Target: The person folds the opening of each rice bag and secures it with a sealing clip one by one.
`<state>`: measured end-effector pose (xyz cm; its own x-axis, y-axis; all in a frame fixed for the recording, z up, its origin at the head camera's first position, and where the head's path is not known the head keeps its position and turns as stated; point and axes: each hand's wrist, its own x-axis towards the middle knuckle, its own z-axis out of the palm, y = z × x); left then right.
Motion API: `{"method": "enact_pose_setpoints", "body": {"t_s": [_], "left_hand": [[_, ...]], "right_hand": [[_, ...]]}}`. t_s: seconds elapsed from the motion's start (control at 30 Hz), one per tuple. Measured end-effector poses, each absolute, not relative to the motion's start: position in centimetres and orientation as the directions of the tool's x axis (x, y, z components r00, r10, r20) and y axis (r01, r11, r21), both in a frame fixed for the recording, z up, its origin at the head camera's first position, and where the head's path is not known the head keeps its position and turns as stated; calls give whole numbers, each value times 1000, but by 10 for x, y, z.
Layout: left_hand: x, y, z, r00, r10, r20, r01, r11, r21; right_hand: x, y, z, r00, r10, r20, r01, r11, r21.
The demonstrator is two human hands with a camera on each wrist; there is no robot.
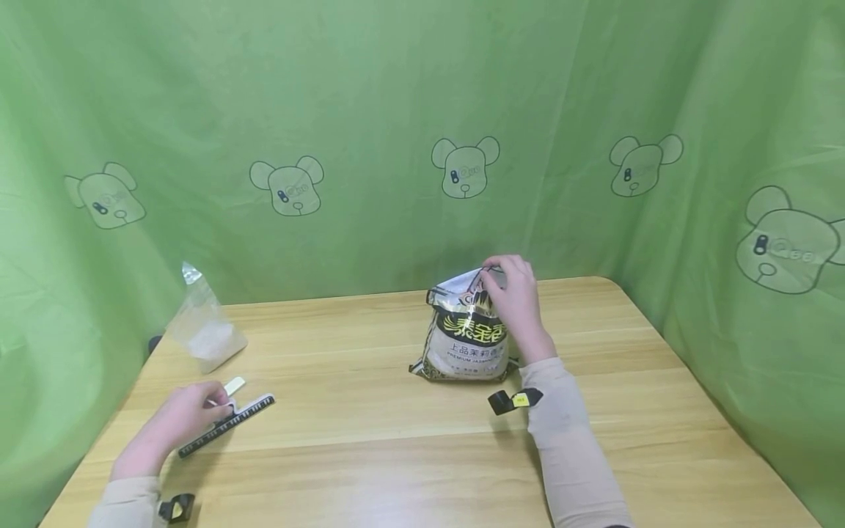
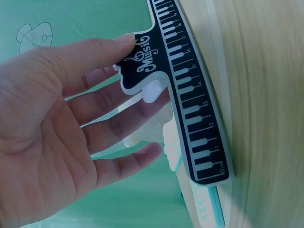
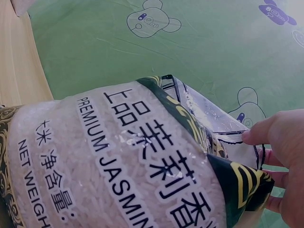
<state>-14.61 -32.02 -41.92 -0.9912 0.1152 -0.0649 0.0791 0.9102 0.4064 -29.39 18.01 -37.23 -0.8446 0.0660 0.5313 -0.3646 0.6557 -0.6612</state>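
Note:
Low over the left of the table, my left hand (image 1: 188, 414) pinches the tab of a black piano-key clip (image 2: 190, 99) marked "Music", its long edge close to the tabletop. A second clip, white with a teal edge (image 2: 206, 204), lies just behind it. My right hand (image 1: 518, 297) pinches the folded top of a printed jasmine rice bag (image 1: 465, 352), which stands upright on the table. Rice grains show through the bag's clear front (image 3: 95, 161). In the right wrist view my thumb (image 3: 259, 133) presses on the white fold; the other fingers are partly hidden behind it.
A clear plastic bag (image 1: 211, 341) with white contents stands at the table's back left, its pointed top sticking up. The wooden table (image 1: 370, 425) reaches a green curtain (image 1: 383, 220) with bear-head drawings at the back and sides.

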Motion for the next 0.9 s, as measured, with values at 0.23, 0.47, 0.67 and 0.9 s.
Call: {"method": "enact_pose_setpoints", "body": {"t_s": [0.23,0.47,0.67,0.9], "left_hand": [[-146,-320,-418,-991,130,-28,105,897,429],[-148,-318,-419,-989,144,22,140,897,419],[-154,-314,-421,-986,153,64,166,902,399],[-156,-305,-422,-979,170,116,201,908,367]], "right_hand": [[-294,180,-372,-845,63,530,-363,661,-657],[-294,181,-372,-846,67,529,-364,653,-665],[-294,182,-370,-844,69,531,-364,653,-664],[-291,180,-371,-854,62,517,-359,649,-670]]}}
